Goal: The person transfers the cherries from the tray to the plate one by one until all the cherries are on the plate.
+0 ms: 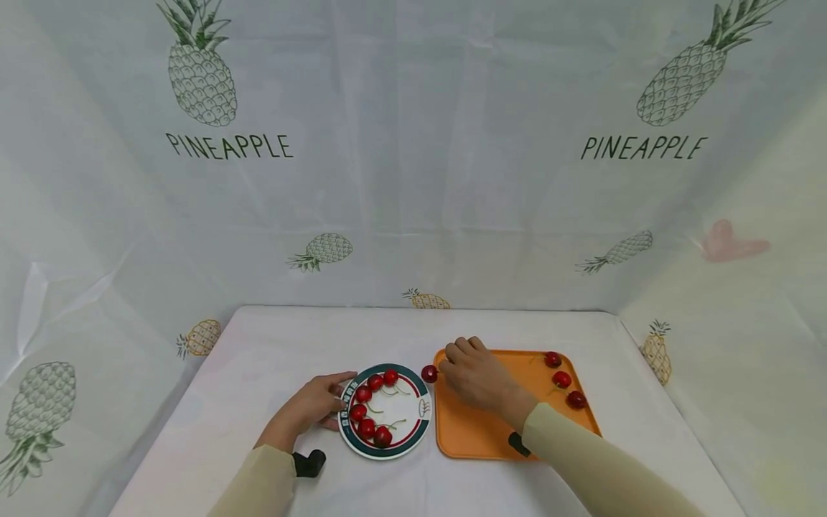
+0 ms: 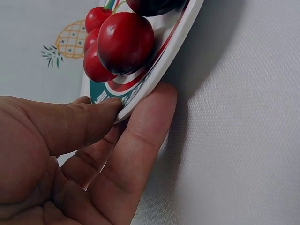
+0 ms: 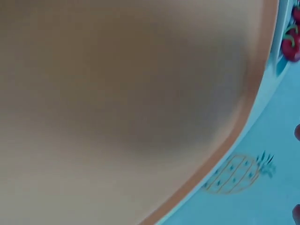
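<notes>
My left hand (image 1: 314, 403) pinches the left rim of a round white plate (image 1: 405, 420) with a dark green border. In the left wrist view the thumb (image 2: 89, 123) lies on the rim and a finger (image 2: 149, 126) is under it. Several red cherries (image 1: 358, 412) with green stems form a curve along the plate's left side. Over the left part of an orange tray (image 1: 465, 441), my right hand (image 1: 481, 377) holds a single cherry (image 1: 429, 373) by its stem side. That cherry is between plate and tray; its stem is mostly hidden by the fingers.
Three cherries (image 1: 561, 379) lie along the tray's right side. The tray stands right beside the plate on a white-covered table (image 1: 310, 337). Behind the table hangs a pale cloth (image 1: 413, 179) printed with pineapples. Black straps (image 1: 309, 464) show at both wrists.
</notes>
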Action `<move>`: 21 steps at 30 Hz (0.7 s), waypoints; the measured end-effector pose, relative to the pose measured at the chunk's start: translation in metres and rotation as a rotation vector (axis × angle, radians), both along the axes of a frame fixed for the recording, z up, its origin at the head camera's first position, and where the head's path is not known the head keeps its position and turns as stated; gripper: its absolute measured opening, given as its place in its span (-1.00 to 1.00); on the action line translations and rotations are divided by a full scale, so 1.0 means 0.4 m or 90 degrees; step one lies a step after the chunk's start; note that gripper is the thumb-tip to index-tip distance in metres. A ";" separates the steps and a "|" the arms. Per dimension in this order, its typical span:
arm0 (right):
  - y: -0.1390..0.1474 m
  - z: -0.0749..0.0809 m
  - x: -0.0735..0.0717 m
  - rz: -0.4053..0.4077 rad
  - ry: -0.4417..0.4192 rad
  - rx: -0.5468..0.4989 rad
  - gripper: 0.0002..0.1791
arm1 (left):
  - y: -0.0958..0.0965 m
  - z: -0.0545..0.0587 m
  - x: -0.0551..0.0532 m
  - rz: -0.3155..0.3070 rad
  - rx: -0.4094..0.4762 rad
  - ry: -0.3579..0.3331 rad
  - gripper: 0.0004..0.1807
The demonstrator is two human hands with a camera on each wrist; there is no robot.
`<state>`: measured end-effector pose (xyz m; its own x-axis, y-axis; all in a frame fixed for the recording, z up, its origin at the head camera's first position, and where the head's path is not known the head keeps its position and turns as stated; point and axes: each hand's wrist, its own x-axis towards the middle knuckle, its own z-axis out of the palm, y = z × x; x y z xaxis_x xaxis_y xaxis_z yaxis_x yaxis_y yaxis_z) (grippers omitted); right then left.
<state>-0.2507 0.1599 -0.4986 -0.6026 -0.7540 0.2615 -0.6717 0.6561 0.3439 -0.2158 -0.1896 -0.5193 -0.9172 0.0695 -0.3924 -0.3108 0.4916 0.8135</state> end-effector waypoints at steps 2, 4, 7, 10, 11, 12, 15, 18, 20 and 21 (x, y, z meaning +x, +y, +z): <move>-0.022 -0.005 0.007 0.011 0.009 -0.003 -0.85 | 0.000 0.000 -0.001 0.001 -0.002 -0.003 -0.30; -0.046 -0.012 0.014 0.015 0.008 -0.002 -0.86 | 0.000 0.000 -0.002 0.002 0.008 -0.004 -0.30; -0.084 -0.022 0.028 0.014 0.003 0.007 -0.84 | 0.001 -0.005 -0.005 0.001 0.021 -0.003 -0.29; -0.123 -0.031 0.043 0.009 0.003 0.024 -0.79 | 0.001 -0.009 -0.008 0.002 0.026 -0.002 -0.29; -0.135 -0.033 0.048 0.008 0.002 0.026 -0.76 | 0.000 -0.010 -0.009 0.001 0.023 -0.001 -0.29; -0.147 -0.035 0.053 0.007 0.005 0.031 -0.75 | 0.000 -0.011 -0.009 0.001 0.021 -0.001 -0.30; -0.180 -0.039 0.067 0.004 0.009 0.035 -0.71 | 0.000 -0.012 -0.010 0.001 0.013 -0.001 -0.29; -0.207 -0.045 0.076 0.000 0.010 0.047 -0.69 | 0.001 -0.013 -0.010 0.000 0.011 0.001 -0.29; -0.222 -0.052 0.079 -0.003 0.010 0.054 -0.68 | 0.001 -0.012 -0.011 0.000 0.012 0.002 -0.28; -0.228 -0.057 0.079 -0.004 0.011 0.058 -0.67 | 0.001 -0.012 -0.011 -0.001 0.012 0.002 -0.29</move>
<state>-0.2190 0.0686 -0.5213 -0.6039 -0.7710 0.2022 -0.6606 0.6261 0.4142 -0.2201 -0.1891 -0.5242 -0.9186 0.0778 -0.3874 -0.3072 0.4759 0.8241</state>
